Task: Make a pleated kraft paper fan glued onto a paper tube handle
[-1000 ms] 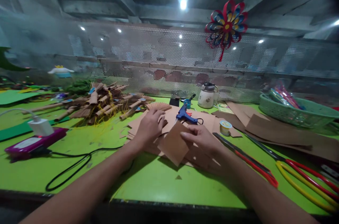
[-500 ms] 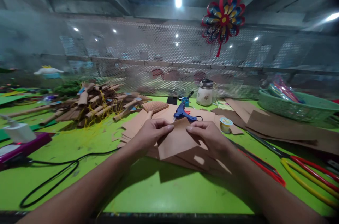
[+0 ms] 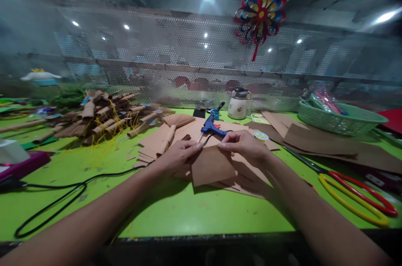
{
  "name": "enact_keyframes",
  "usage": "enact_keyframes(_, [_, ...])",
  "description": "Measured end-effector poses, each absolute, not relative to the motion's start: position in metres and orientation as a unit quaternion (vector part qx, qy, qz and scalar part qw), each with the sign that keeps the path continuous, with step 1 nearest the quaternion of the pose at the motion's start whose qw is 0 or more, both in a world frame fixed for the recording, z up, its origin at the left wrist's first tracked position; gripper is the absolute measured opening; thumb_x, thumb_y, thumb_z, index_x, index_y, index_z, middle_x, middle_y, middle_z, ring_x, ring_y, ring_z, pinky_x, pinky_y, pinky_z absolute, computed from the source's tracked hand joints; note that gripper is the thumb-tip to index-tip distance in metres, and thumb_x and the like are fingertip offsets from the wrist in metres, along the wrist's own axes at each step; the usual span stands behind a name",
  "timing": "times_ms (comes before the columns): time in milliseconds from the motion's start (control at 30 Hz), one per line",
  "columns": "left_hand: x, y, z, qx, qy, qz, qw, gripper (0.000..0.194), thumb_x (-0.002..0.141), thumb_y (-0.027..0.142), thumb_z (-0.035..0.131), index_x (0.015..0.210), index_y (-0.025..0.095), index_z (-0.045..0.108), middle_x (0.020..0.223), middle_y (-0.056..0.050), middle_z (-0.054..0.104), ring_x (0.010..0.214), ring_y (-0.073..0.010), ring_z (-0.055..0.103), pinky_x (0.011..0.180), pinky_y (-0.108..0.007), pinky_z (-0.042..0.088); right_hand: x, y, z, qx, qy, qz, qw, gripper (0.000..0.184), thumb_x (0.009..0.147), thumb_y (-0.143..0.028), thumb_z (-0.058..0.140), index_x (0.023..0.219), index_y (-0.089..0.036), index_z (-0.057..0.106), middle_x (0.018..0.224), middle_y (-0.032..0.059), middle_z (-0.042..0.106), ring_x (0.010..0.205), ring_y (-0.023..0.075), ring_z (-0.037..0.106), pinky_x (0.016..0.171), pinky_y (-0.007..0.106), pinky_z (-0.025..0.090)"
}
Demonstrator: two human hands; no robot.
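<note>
A piece of brown kraft paper [image 3: 213, 166] is held up between my two hands, over a stack of more brown sheets. My left hand [image 3: 182, 153] pinches its upper left corner, thumb on top. At the upper right corner, my right hand [image 3: 243, 145] grips it between thumb and fingers. Just beyond lies a blue hot glue gun [image 3: 211, 127], its nozzle pointing toward my left hand. A pleated paper fan piece [image 3: 179, 120] and a rolled paper tube [image 3: 167, 139] rest on the sheets behind my left hand.
Large scissors [image 3: 354, 192] with red and yellow handles lie at right, near a green basket [image 3: 339, 121]. A round tub [image 3: 261, 136] and a white jar [image 3: 238, 104] stand behind. Rolled paper pieces [image 3: 103, 117] pile up at left. A black cord [image 3: 91, 180] runs to a purple power strip [image 3: 28, 165].
The paper has turned in my hands, from a tilted angle to nearly level, its face now darker. My view has shifted a little, and the scissors show more fully.
</note>
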State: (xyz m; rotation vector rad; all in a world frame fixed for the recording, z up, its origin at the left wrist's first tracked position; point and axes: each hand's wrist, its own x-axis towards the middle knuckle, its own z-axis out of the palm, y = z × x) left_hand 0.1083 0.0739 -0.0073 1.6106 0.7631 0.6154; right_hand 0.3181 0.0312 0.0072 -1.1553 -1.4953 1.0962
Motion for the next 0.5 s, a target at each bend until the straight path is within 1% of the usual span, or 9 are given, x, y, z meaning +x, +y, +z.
enact_keyframes(100, [0.108, 0.078, -0.007, 0.695, 0.343, 0.319, 0.546, 0.039, 0.076, 0.052, 0.056, 0.065, 0.015, 0.053, 0.055, 0.003, 0.046, 0.049, -0.0088, 0.04, 0.047, -0.021, 0.031, 0.32, 0.035, 0.005, -0.482, -0.599, 0.43, 0.473, 0.023, 0.062, -0.032, 0.073, 0.06, -0.012, 0.062, 0.051, -0.0014, 0.055, 0.048, 0.0079, 0.043, 0.048, 0.023, 0.031])
enact_keyframes(167, [0.106, 0.083, -0.007, 0.699, 0.367, 0.387, 0.476, 0.035, 0.075, 0.049, 0.059, 0.066, 0.015, 0.053, 0.058, 0.003, 0.049, 0.052, -0.0091, 0.043, 0.049, -0.022, 0.034, 0.319, 0.036, 0.005, -0.5, -0.588, 0.385, 0.506, 0.022, 0.064, -0.031, 0.072, 0.058, -0.013, 0.061, 0.05, -0.0021, 0.053, 0.047, 0.0078, 0.041, 0.047, 0.023, 0.03])
enact_keyframes(233, [0.103, 0.088, -0.007, 0.699, 0.385, 0.454, 0.396, 0.034, 0.074, 0.047, 0.061, 0.065, 0.015, 0.054, 0.059, 0.002, 0.051, 0.055, -0.0098, 0.045, 0.052, -0.022, 0.037, 0.315, 0.034, 0.006, -0.517, -0.584, 0.294, 0.552, 0.019, 0.067, -0.029, 0.068, 0.059, -0.014, 0.06, 0.052, -0.0023, 0.052, 0.05, 0.0089, 0.042, 0.049, 0.024, 0.032])
enact_keyframes(300, [0.101, 0.088, -0.004, 0.697, 0.392, 0.476, 0.366, 0.036, 0.076, 0.049, 0.059, 0.063, 0.016, 0.053, 0.055, 0.002, 0.05, 0.052, -0.0097, 0.045, 0.05, -0.023, 0.037, 0.308, 0.028, 0.007, -0.518, -0.601, 0.178, 0.582, 0.017, 0.073, -0.028, 0.063, 0.062, -0.016, 0.059, 0.056, -0.0019, 0.052, 0.052, 0.0102, 0.044, 0.051, 0.024, 0.034])
enact_keyframes(367, [0.102, 0.081, 0.004, 0.695, 0.394, 0.449, 0.402, 0.04, 0.078, 0.052, 0.054, 0.065, 0.014, 0.056, 0.055, 0.0, 0.053, 0.051, -0.0105, 0.047, 0.048, -0.023, 0.039, 0.299, 0.02, 0.006, -0.497, -0.641, 0.067, 0.581, 0.015, 0.079, -0.026, 0.058, 0.066, -0.017, 0.058, 0.058, -0.0013, 0.051, 0.053, 0.011, 0.044, 0.052, 0.025, 0.035])
enact_keyframes(400, [0.105, 0.076, 0.008, 0.691, 0.393, 0.425, 0.433, 0.042, 0.079, 0.053, 0.053, 0.068, 0.013, 0.059, 0.058, -0.002, 0.057, 0.053, -0.012, 0.051, 0.048, -0.024, 0.041, 0.293, 0.015, 0.004, -0.48, -0.667, 0.018, 0.57, 0.015, 0.081, -0.025, 0.056, 0.068, -0.018, 0.058, 0.06, -0.0006, 0.051, 0.054, 0.0113, 0.044, 0.053, 0.025, 0.035])
enact_keyframes(467, [0.112, 0.063, 0.018, 0.686, 0.377, 0.375, 0.497, 0.045, 0.078, 0.055, 0.053, 0.075, 0.011, 0.062, 0.069, -0.007, 0.064, 0.064, -0.0165, 0.059, 0.055, -0.027, 0.047, 0.283, 0.008, 0.0, -0.439, -0.726, -0.053, 0.526, 0.013, 0.084, -0.021, 0.052, 0.071, -0.018, 0.056, 0.063, 0.0013, 0.052, 0.057, 0.0129, 0.045, 0.055, 0.027, 0.036])
enact_keyframes(500, [0.116, 0.057, 0.021, 0.683, 0.362, 0.354, 0.526, 0.045, 0.077, 0.055, 0.054, 0.077, 0.011, 0.063, 0.072, -0.008, 0.065, 0.068, -0.0179, 0.06, 0.058, -0.028, 0.048, 0.278, 0.005, -0.002, -0.421, -0.753, -0.075, 0.501, 0.013, 0.084, -0.019, 0.05, 0.073, -0.018, 0.056, 0.065, 0.0025, 0.052, 0.059, 0.014, 0.046, 0.056, 0.027, 0.036])
